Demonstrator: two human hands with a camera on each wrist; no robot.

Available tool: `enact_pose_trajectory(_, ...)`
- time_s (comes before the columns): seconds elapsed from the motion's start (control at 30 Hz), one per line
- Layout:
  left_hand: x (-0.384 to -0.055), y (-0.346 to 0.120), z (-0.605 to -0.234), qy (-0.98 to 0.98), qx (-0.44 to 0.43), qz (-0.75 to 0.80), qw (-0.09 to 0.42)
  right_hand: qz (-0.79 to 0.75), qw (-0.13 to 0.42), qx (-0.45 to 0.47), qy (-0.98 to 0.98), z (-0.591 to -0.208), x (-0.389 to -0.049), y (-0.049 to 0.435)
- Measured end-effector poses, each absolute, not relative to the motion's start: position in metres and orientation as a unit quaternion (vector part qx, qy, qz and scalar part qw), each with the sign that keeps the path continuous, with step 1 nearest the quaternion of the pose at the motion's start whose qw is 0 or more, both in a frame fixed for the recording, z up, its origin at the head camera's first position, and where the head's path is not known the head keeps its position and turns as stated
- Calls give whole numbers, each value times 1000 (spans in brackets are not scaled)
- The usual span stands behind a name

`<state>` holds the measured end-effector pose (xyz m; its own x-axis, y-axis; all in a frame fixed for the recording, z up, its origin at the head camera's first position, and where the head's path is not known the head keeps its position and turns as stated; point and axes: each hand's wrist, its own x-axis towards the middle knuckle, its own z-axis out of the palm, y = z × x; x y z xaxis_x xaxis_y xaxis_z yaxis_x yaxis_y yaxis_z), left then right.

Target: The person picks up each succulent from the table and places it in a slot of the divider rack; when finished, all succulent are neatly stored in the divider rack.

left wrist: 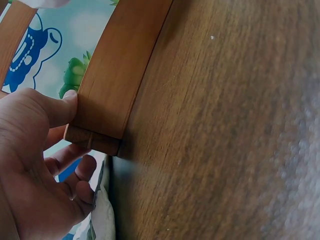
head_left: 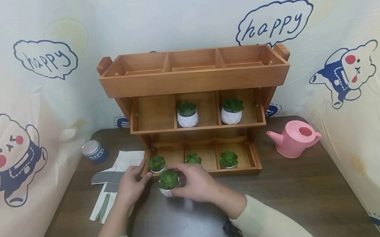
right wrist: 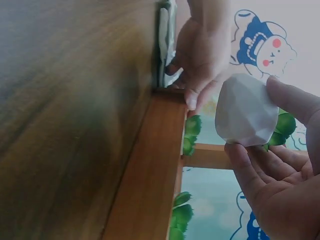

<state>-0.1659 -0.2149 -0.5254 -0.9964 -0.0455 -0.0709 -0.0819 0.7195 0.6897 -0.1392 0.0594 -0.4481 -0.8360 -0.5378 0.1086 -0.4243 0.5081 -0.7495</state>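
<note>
My right hand (head_left: 198, 182) pinches a potted succulent (head_left: 168, 179) between thumb and fingers, in front of the lowest tier's left end. Its white faceted pot (right wrist: 247, 111) shows large in the right wrist view, clear of the wood. With thumb over the front board and fingers at the side, my left hand (head_left: 131, 186) grips the left front corner of the wooden planter shelf (left wrist: 115, 85). Inside the lowest tier stand a left succulent (head_left: 157, 162), a middle succulent (head_left: 193, 158), partly behind my right hand, and a right succulent (head_left: 228, 159).
Two more succulents stand in the middle tier, one in the centre (head_left: 187, 115) and one at right (head_left: 232, 111). White-and-grey gloves (head_left: 109, 177) lie left of the shelf, near a blue jar (head_left: 95, 152). A pink watering can (head_left: 293, 140) stands at right on the dark table (head_left: 296, 192).
</note>
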Motion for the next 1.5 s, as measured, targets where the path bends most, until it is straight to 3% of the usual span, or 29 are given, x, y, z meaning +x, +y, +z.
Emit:
enact_pose_trajectory(1.13, -166, -216, -527, 929, -30, 370, 18, -439, -2, -277, 855, -378, -170, 43)
enact_pose_trajectory(1.5, -167, -217, -525, 926, -33, 375, 30, -458, 2, -267, 848, -354, -182, 37)
